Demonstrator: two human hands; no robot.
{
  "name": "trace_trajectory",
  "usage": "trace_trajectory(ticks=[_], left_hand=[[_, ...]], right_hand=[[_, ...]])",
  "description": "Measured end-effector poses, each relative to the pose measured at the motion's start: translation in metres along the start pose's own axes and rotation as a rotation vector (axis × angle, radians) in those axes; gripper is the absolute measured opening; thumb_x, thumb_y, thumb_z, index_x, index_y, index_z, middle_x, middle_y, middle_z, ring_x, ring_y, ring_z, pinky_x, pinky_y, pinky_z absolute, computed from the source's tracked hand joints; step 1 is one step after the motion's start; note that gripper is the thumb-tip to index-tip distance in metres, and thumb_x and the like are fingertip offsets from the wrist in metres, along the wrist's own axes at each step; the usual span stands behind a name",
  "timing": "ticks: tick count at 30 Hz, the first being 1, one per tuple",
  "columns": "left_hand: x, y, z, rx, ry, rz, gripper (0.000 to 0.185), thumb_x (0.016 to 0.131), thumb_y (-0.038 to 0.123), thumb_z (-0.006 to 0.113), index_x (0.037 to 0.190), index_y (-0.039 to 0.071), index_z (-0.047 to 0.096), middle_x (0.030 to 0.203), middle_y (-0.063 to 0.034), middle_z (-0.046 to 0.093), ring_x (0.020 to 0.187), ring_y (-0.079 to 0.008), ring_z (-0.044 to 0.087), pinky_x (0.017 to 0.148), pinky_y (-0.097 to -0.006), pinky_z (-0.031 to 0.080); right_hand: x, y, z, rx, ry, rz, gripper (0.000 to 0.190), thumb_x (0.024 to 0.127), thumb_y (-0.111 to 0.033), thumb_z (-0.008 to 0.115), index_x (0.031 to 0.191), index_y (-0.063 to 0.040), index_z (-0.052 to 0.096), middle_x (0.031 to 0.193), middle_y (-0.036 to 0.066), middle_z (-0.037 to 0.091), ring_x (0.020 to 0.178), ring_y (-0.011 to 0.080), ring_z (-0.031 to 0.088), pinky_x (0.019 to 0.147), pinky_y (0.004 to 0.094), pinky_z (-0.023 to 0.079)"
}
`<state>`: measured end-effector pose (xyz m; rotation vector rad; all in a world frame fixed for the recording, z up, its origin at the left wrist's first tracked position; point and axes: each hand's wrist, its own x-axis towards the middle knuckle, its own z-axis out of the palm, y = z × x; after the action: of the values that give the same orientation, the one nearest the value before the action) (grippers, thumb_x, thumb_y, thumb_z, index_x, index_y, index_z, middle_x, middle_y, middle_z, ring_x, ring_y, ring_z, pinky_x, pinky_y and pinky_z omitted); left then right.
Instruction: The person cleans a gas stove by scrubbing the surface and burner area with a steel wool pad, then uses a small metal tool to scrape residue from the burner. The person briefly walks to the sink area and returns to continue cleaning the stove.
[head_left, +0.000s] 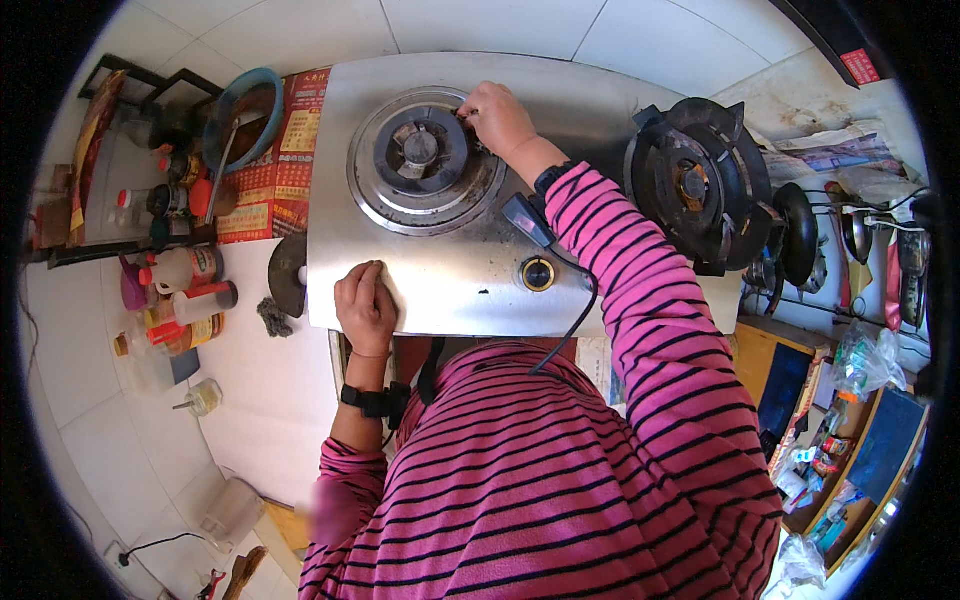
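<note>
A stainless steel gas stove top (450, 277) lies before me. At the right edge of its left burner (421, 149) is my right hand (501, 118), fingers bent down and pinched together; whether they hold something small is hidden. My left hand (365, 306) rests with curled fingers on the stove's front left part, and no object shows in it. A control knob (538, 274) with a yellow ring sits at the front. The right burner (694, 184) carries a black pan support. A black device on a cable (528, 220) hangs by my right wrist.
Left of the stove are a blue basin (259, 120), sauce bottles (180, 270), a dark round lid (288, 274) and a steel wool scourer (274, 317). Pans (796, 232) hang on the right, above an open cabinet (847, 465) with packages. A tiled wall (480, 26) stands behind the stove.
</note>
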<state>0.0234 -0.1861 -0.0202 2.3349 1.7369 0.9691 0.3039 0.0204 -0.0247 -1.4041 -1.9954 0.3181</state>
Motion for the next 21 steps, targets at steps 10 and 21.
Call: trace_trajectory(ticks=[10, 21], left_hand=[[-0.001, 0.0, 0.002, 0.132, 0.001, -0.059, 0.026, 0.081, 0.001, 0.056, 0.107, 0.0, 0.063, 0.112, -0.0161, 0.058, 0.102, -0.0333, 0.052, 0.092, -0.0418, 0.04], [0.001, 0.002, 0.001, 0.12, -0.027, -0.042, 0.03, 0.081, 0.001, 0.056, 0.11, -0.001, 0.06, 0.115, -0.0171, 0.056, 0.105, -0.034, 0.05, 0.093, -0.043, 0.039]], right_hand=[[-0.027, -0.013, -0.014, -0.034, -0.058, 0.022, 0.007, 0.073, -0.004, 0.067, 0.078, -0.007, 0.068, 0.091, 0.013, 0.059, 0.094, 0.0337, 0.056, 0.084, 0.0421, 0.046], [-0.043, -0.019, -0.02, 0.034, -0.09, 0.098, 0.008, 0.07, -0.004, 0.07, 0.076, -0.006, 0.066, 0.088, 0.011, 0.06, 0.09, 0.0328, 0.056, 0.081, 0.042, 0.046]])
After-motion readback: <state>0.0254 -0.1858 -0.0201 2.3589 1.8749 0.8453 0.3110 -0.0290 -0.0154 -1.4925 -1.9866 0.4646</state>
